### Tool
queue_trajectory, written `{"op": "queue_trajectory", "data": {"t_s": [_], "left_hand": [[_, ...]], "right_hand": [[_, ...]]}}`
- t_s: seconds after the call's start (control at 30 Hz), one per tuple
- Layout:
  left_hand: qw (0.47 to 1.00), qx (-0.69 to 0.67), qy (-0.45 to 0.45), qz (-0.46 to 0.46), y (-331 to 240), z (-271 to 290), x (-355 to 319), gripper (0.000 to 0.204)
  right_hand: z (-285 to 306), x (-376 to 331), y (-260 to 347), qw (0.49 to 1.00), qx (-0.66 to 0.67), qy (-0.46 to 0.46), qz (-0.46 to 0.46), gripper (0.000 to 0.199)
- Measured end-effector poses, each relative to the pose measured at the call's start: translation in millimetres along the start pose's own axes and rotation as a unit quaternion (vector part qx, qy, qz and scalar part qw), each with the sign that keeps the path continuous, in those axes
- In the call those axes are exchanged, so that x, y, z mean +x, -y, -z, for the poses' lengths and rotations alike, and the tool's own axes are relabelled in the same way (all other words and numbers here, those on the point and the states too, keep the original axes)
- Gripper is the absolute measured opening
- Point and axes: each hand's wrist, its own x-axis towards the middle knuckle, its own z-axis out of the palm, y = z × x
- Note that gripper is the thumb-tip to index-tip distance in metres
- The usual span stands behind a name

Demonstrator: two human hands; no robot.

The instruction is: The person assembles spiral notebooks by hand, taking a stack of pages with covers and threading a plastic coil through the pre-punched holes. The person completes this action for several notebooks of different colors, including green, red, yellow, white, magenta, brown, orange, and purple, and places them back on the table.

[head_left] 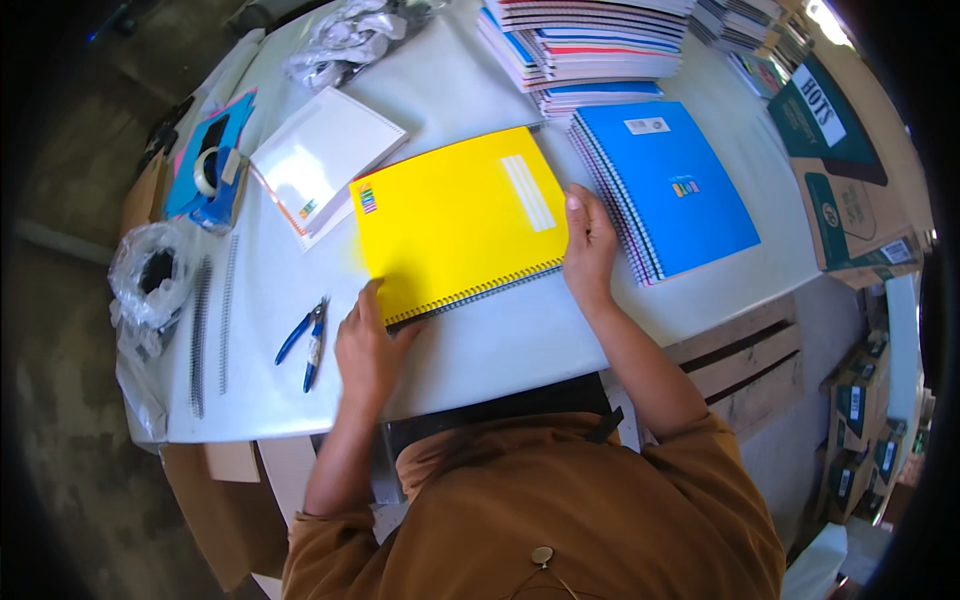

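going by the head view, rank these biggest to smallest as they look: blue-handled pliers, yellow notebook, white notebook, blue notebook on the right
1. Yellow notebook
2. Blue notebook
3. White notebook
4. Blue-handled pliers

Nearness to the camera may affect the gap between the first two.

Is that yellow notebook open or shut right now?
Shut: the yellow notebook shows its cover spread flat, with no inside page visible.

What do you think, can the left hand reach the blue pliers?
Probably yes: the left hand is close to the blue pliers, and nothing seems to stand between them. It would likely just have to leave the corner of the yellow notebook.
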Motion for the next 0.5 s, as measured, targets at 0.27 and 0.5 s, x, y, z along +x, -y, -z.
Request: {"op": "queue_trajectory", "data": {"t_s": [0.27,0.5], "left_hand": [[0.972,0.163,-0.102,-0.134,98.8,10.9,153.6,0.039],[0.986,0.145,0.055,-0.066,98.6,41.5,150.4,0.031]], "right_hand": [[-7.5,-3.6,8.3,0.985,-0.122,-0.041,0.111,0.035],[2.0,-6.1,-1.5,0.956,-0.234,0.029,0.173,0.011]]}}
